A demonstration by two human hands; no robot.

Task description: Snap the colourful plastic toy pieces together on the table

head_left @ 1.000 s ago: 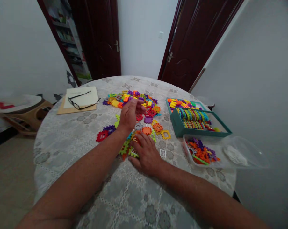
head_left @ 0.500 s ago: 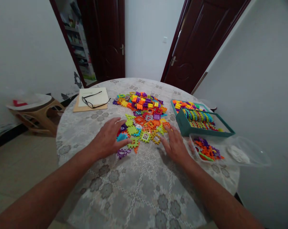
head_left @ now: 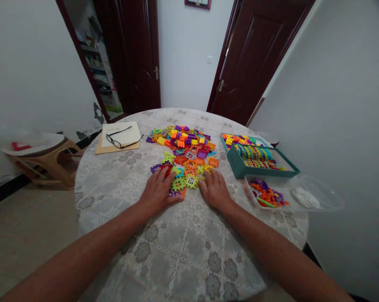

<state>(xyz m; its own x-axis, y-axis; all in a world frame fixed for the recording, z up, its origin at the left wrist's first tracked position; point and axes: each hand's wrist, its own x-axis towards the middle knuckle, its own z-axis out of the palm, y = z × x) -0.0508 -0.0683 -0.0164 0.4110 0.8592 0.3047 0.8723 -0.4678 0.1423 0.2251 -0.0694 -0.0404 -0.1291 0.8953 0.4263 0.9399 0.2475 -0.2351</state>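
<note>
A heap of colourful plastic interlocking pieces [head_left: 185, 151] lies in the middle of the round table [head_left: 183, 247], which is covered with a patterned cloth. My left hand [head_left: 158, 192] lies flat on the near left edge of the heap, fingers stretched over purple, red and green pieces. My right hand [head_left: 214, 189] rests flat on the near right edge, fingers apart and touching yellow and green pieces. Neither hand grips anything.
A teal box [head_left: 240, 165] with rows of coloured pieces stands at the right. A clear plastic container [head_left: 315, 197] with orange and purple pieces sits nearer. Glasses [head_left: 122, 139] lie on papers at the back left. A stool [head_left: 48, 159] stands left of the table; dark doors behind.
Both hands have drawn together at the near edge of the heap, pushing the loose pieces into a tighter pile. One second ago the left hand was raised over the heap's far side.
</note>
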